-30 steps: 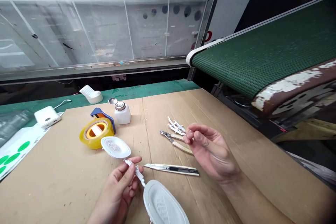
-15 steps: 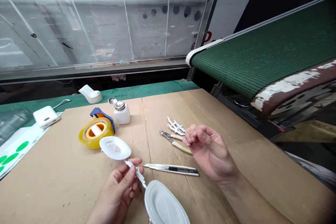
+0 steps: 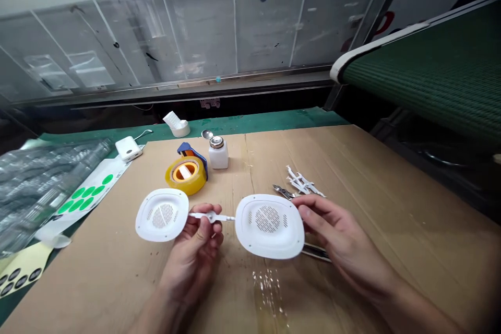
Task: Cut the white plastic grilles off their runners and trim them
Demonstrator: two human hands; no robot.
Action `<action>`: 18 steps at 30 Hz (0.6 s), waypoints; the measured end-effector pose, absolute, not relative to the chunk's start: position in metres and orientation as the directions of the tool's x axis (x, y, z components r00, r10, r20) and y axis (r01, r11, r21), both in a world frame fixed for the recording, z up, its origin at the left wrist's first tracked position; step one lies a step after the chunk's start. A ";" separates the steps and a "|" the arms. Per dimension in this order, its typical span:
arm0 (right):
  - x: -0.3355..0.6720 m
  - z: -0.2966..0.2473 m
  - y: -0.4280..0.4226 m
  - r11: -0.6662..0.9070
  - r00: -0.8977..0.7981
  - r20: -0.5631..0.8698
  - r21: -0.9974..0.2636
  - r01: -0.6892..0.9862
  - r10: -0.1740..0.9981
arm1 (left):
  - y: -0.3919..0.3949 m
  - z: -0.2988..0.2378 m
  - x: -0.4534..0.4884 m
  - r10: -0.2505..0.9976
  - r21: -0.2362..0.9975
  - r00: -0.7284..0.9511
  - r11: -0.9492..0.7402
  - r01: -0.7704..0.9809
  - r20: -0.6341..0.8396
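Two white plastic covers with slotted grilles, a left cover [image 3: 162, 229] and a right cover [image 3: 270, 245], are joined by a thin white moulded runner [image 3: 226, 217]. My left hand [image 3: 195, 253] is closed, pinching the middle of this runner between thumb and fingers. At the outer edge of the right cover, my right hand [image 3: 344, 237] grips the rim with thumb and fingers. Both covers are held above the cardboard, faces turned up. Behind my right hand lie nippers [image 3: 282, 191], their handles hidden. A utility knife [image 3: 316, 252] is mostly covered by the right cover and hand.
Cut white runner pieces [image 3: 301, 182] lie on the cardboard [image 3: 117, 282]. Further back are a yellow tape roll [image 3: 198, 183] on a blue dispenser, a pump bottle [image 3: 218, 157] and a white device [image 3: 128, 148]. Sticker sheets [image 3: 92, 190] lie left; a green conveyor [image 3: 422, 78] stands right.
My right hand has come down from the air and taken hold of the right cover's edge. The joined covers have turned level and face up. The view has shifted left.
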State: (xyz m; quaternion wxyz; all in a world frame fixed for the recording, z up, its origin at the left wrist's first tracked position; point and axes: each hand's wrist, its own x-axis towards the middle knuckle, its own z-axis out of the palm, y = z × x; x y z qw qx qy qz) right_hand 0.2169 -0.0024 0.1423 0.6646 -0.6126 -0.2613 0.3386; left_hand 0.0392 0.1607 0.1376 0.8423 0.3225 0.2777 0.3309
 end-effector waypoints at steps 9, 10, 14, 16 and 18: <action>0.206 0.147 -0.004 0.140 0.559 -0.103 -0.916 -0.375 0.823 | 0.161 0.138 0.036 0.716 0.727 0.641 0.592 -0.347 -0.277; 0.206 0.148 -0.004 0.142 0.560 -0.102 -0.916 -0.374 0.822 | 0.162 0.137 0.035 0.715 0.730 0.643 0.589 -0.345 -0.274; 0.206 0.149 -0.004 0.141 0.563 -0.100 -0.918 -0.370 0.820 | 0.162 0.137 0.035 0.718 0.735 0.642 0.584 -0.343 -0.271; 0.206 0.149 -0.004 0.138 0.562 -0.102 -0.920 -0.368 0.821 | 0.162 0.138 0.036 0.720 0.735 0.638 0.584 -0.345 -0.273; 0.206 0.149 -0.004 0.138 0.559 -0.100 -0.920 -0.368 0.823 | 0.162 0.138 0.037 0.721 0.735 0.638 0.583 -0.348 -0.270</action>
